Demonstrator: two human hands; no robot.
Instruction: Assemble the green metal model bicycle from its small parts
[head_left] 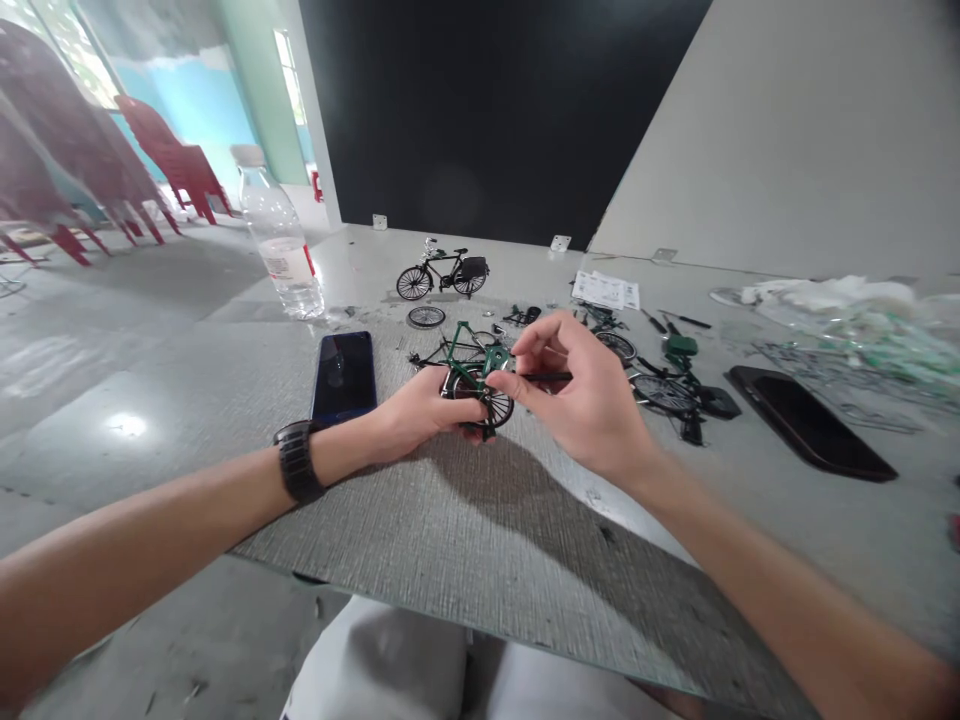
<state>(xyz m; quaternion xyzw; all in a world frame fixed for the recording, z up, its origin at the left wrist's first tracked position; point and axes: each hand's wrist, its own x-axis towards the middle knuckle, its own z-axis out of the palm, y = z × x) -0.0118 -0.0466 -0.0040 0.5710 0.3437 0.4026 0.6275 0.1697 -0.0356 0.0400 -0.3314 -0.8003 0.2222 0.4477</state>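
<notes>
Watching my feed, I see the left hand (427, 412) closed around the green model bicycle (472, 375) at center frame, the right hand (577, 395) pinching a small black screwdriver (547, 377) beside it; the water bottle (281, 240) label, upper left, is unreadable.

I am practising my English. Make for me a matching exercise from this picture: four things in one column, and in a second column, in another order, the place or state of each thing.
Things:
1. green model bicycle
2. slim black tool
3. black model bicycle
4. plastic water bottle

Places or states:
A. standing upright, with a white cap
B. pinched in the right hand
C. standing on its wheels beyond the hands
D. gripped in the left hand

Right pairs: 1-D, 2-B, 3-C, 4-A
</notes>
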